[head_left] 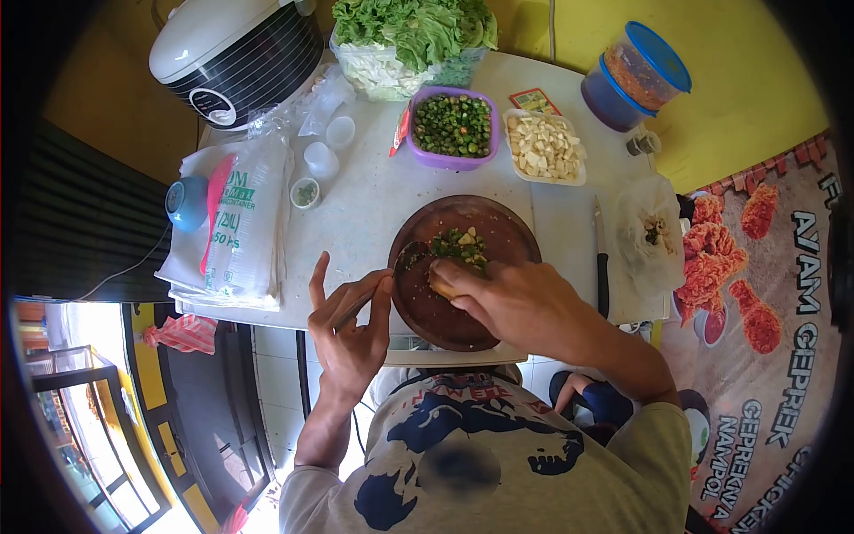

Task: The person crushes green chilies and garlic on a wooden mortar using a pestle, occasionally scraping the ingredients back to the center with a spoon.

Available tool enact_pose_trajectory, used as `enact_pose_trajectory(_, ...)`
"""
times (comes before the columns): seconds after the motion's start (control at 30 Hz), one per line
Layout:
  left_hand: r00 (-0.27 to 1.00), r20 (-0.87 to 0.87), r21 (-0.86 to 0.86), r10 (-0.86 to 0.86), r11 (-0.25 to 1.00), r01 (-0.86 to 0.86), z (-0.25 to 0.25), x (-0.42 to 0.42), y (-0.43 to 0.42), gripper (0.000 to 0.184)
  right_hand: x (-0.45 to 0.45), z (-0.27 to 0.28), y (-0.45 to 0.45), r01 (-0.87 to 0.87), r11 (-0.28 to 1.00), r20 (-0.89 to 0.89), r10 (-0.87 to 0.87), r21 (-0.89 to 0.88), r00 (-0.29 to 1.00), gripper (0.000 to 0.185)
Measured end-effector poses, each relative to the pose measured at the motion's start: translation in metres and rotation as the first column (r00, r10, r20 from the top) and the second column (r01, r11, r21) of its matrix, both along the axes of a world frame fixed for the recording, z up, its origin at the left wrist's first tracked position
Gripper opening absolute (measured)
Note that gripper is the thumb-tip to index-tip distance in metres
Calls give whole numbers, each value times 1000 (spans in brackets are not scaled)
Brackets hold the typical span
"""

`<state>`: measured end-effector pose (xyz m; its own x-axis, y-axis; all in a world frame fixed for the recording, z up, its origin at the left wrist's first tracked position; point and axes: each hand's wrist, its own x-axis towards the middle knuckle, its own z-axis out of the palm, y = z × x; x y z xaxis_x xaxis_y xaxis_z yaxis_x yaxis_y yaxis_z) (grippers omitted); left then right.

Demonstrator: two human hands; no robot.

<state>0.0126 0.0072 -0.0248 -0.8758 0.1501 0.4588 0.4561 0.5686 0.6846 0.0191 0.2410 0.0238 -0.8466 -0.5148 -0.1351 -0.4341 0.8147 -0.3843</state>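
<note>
A round brown mortar dish [511, 233] lies at the table's front edge, holding a small heap of chopped green chillies and pale garlic pieces [460, 243]. My right hand [511, 298] reaches over the dish, closed around a tan pestle [441, 284] pressed down beside the heap; most of the pestle is hidden under the fingers. At the dish's left rim, my left hand [351, 325] pinches the handle of a metal spoon [410, 254], one finger stretched upward. The spoon's bowl rests inside the dish, left of the heap.
Behind the dish stand a purple tub of cut green chillies [454, 129] and a tray of peeled garlic [544, 147]. A knife [602, 276] lies to the right, near a plastic bag [648, 227]. Plastic packs [249, 231], small cups [321, 161] and a rice cooker [236, 62] occupy the left.
</note>
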Motion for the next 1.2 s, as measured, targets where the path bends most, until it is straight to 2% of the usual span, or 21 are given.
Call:
enact_pose_trajectory(0.03, 1000, 2, -16, -5, 1000, 5, 1, 0, 0, 7, -1, 7, 7, 85, 995, 79, -80, -55, 994, 50)
enact_pose_trajectory(0.07, 1000, 3, -32, -6, 999, 6, 1, -1, 0, 7, -4, 5, 18, 79, 996, 69, -75, -51, 995, 50)
enact_pose_trajectory(0.1, 1000, -1, -30, -1, 1000, 1, 1, -1, 0, 7, -5, -2, 30, 215, 945, 167, -177, -246, 970, 50)
enact_pose_trajectory(0.13, 1000, 0, -4, 2, 1000, -2, -2, -1, 1, 7, -5, -8, 42, 358, 838, 284, -255, -412, 924, 50)
enact_pose_trajectory(0.17, 1000, -1, 22, 4, 1000, -4, -4, -2, 3, 7, -4, -14, 55, 356, 840, 279, -256, -410, 925, 50)
enact_pose_trajectory(0.23, 1000, -6, 35, -1, 999, 1, -7, -4, 8, 7, -4, -19, 71, 502, 788, 435, -335, -357, 836, 51)
enact_pose_trajectory(0.27, 1000, -4, 41, -5, 999, 5, -7, -4, 10, 8, -3, -21, 71, 501, 787, 432, -335, -359, 837, 51)
enact_pose_trajectory(0.33, 999, 25, 47, -32, 998, 31, -5, -3, 16, 8, 1, -22, 65, 655, 644, 710, -238, -394, 662, 54)
enact_pose_trajectory(0.43, 994, 74, 71, -85, 994, 79, 0, 3, 22, 9, 4, -20, 50, 662, 643, 759, -187, -385, 623, 56)
enact_pose_trajectory(0.57, 998, 36, 80, -59, 995, 56, 8, 8, 11, 10, 17, -24, 62, 640, 636, 706, -204, -431, 679, 55)
enact_pose_trajectory(0.6, 998, 37, 82, -53, 995, 50, 8, 9, 7, 10, 23, -31, 64, 490, 734, 485, -250, -469, 838, 55)
enact_pose_trajectory(0.63, 998, 59, 73, -37, 997, 33, 8, 9, 4, 11, 28, -34, 63, 334, 824, 230, -254, -457, 940, 55)
enact_pose_trajectory(0.67, 996, 80, 63, -25, 998, 20, 8, 9, 2, 11, 34, -35, 60, 335, 824, 232, -254, -457, 939, 55)
enact_pose_trajectory(0.73, 996, 80, 59, -25, 998, 21, 6, 8, 3, 11, 40, -23, 45, 275, 934, 82, -263, -227, 961, 52)
enact_pose_trajectory(0.77, 996, 85, 44, -34, 999, 31, 4, 7, 4, 10, 42, -7, 33, 275, 959, 59, -271, -71, 961, 47)
enact_pose_trajectory(0.8, 995, 89, 29, -44, 999, 42, 4, 6, 4, 10, 40, -2, 27, 276, 958, 62, -272, -72, 960, 47)
enact_pose_trajectory(0.87, 995, 85, 19, -48, 999, 47, 3, 4, 3, 10, 35, 4, 17, 181, 977, 44, -187, 108, 981, 46)
enact_pose_trajectory(1.0, 994, 81, -17, -73, 997, 74, 6, 1, 3, 10, 6, 19, 13, 92, 984, 102, -108, 151, 989, 46)
enact_pose_trajectory(1.07, 993, 83, -15, -83, 996, 84, 6, 1, 2, 11, -2, 23, 14, 48, 984, 227, -86, 170, 970, 44)
enact_pose_trajectory(1.2, 992, 80, -23, -94, 995, 96, 5, 0, -1, 12, -1, 16, 13, 68, 987, 170, -93, 144, 981, 41)
